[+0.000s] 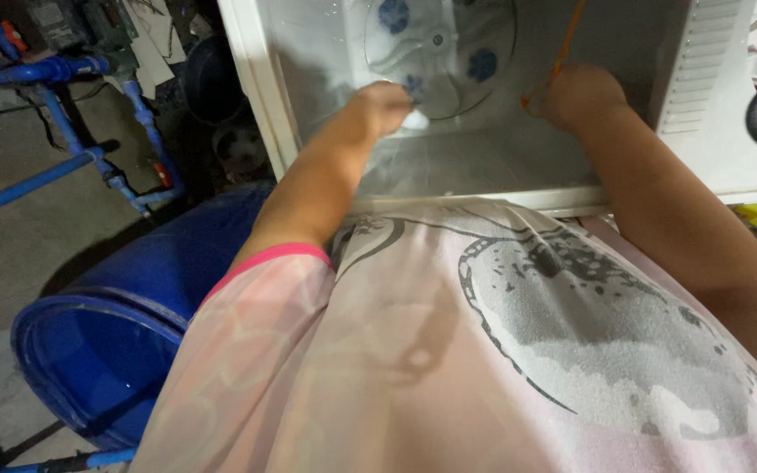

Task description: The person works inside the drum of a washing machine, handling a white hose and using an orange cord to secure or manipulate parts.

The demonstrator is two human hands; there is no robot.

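White washing tub [501, 158], open at the top, fills the upper middle of our head view, and both our arms reach down into it. At its bottom sits a round white agitator disc [440, 52] with blue patches on it. Our left hand [387, 105] is low in the tub at the near edge of that disc, fingers curled around a small white lump [415, 120] that may be a cloth or sponge; it is too blurred for us to tell which. Our right hand [576, 92] rests against the right inner wall of the tub, closed into a loose fist, and a thin orange cord [562, 52] runs up from it toward the top edge of the view; we cannot tell whether the fingers truly grip the cord. Below the tub rim our pale pink printed shirt [484, 350] covers most of the lower view. To the left, a blue plastic barrel [116, 324] lies on its side on the concrete floor [19, 193], beside blue pipes [63, 131].
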